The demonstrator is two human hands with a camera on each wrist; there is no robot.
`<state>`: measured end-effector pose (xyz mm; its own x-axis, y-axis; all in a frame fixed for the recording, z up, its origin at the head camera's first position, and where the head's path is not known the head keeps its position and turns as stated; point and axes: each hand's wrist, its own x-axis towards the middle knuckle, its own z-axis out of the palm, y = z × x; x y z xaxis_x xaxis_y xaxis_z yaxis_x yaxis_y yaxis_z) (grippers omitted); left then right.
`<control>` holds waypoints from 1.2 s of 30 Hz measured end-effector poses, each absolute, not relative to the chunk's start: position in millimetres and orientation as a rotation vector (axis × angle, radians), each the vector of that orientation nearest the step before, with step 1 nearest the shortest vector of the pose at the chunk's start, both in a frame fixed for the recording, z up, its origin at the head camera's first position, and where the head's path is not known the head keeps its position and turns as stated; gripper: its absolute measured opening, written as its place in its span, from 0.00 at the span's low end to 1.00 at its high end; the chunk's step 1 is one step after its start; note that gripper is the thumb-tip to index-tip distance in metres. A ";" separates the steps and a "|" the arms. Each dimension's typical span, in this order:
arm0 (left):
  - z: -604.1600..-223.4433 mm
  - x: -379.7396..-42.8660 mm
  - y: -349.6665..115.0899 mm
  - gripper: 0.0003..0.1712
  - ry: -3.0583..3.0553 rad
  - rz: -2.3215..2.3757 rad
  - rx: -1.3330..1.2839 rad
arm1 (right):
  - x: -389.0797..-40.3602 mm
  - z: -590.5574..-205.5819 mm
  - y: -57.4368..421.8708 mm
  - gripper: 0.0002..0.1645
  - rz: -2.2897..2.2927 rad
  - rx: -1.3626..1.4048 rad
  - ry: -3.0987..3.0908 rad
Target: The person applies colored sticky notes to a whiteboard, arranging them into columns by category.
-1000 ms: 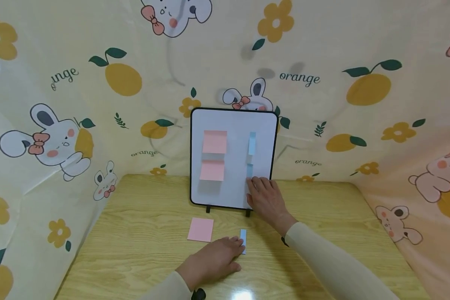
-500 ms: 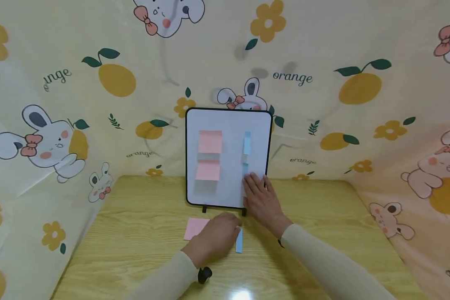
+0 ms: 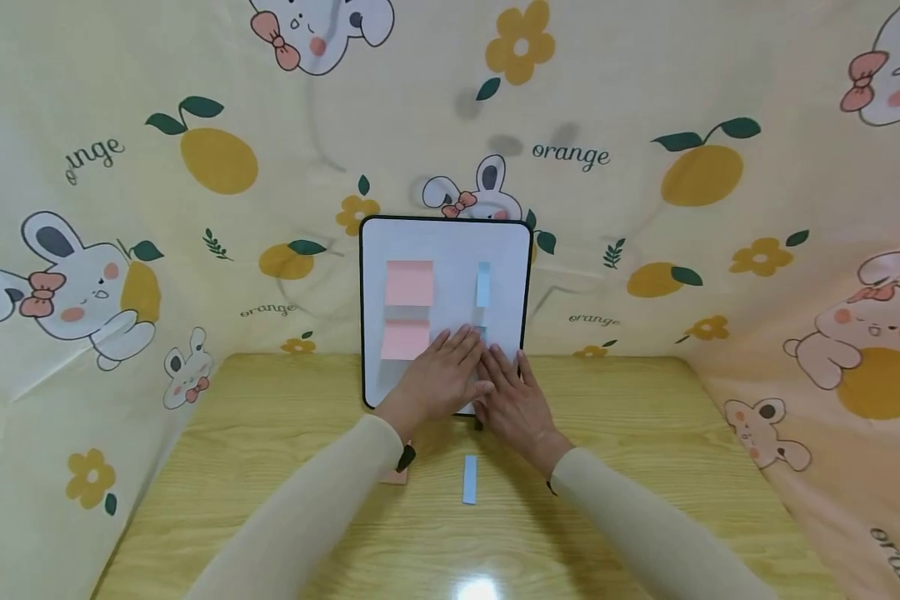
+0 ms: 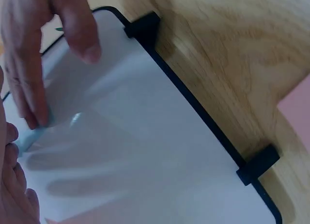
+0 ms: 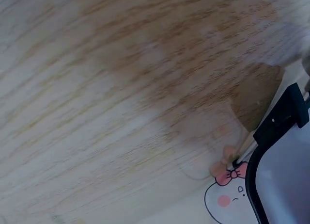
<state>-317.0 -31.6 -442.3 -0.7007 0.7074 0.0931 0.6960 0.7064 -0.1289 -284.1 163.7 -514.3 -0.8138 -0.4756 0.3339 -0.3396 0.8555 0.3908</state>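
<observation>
A white board [image 3: 450,242] with a black frame stands upright, bearing two pink sticky notes, the upper one [image 3: 409,283] above the lower one [image 3: 405,339]. To their right hangs a blue sticky strip [image 3: 483,285]. Beneath it, a second blue strip [image 4: 31,139] is mostly covered by fingers in the head view. My left hand [image 3: 438,379] lies with straight fingers against the board at that lower strip. Beside it, my right hand [image 3: 516,408] rests on the board, its fingers extended to the same strip; the left wrist view shows these fingertips [image 4: 41,120] touching it.
Another blue strip [image 3: 469,479] lies on the wooden table [image 3: 630,450] before the board. A pink note [image 4: 298,110] lies left of it, mostly hidden under my left forearm in the head view. Black feet [image 4: 259,165] support the board. A printed cloth [image 3: 607,75] hangs behind.
My left hand has moved up from the table strip onto the board, next to my right hand. The right hand stays at the lower blue strip. The head view has shifted slightly right.
</observation>
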 end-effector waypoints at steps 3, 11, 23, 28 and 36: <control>-443.1 -322.8 -27.1 0.46 -2.748 0.191 -1.163 | -283.8 -514.4 162.2 0.49 -0.447 0.584 -2.639; -444.0 -334.6 -32.9 0.46 -2.731 0.275 -1.125 | -283.2 -516.7 162.4 0.48 -0.439 0.588 -2.607; -440.8 -340.5 -29.4 0.45 -2.617 0.327 -1.220 | -280.8 -518.3 165.9 0.47 -0.414 0.589 -2.615; -436.9 -341.3 -38.3 0.45 -2.652 0.392 -1.169 | -281.0 -516.9 166.5 0.46 -0.460 0.584 -2.601; -440.8 -342.4 -36.4 0.44 -2.641 0.309 -1.239 | -279.1 -516.0 165.3 0.46 -0.510 0.576 -2.622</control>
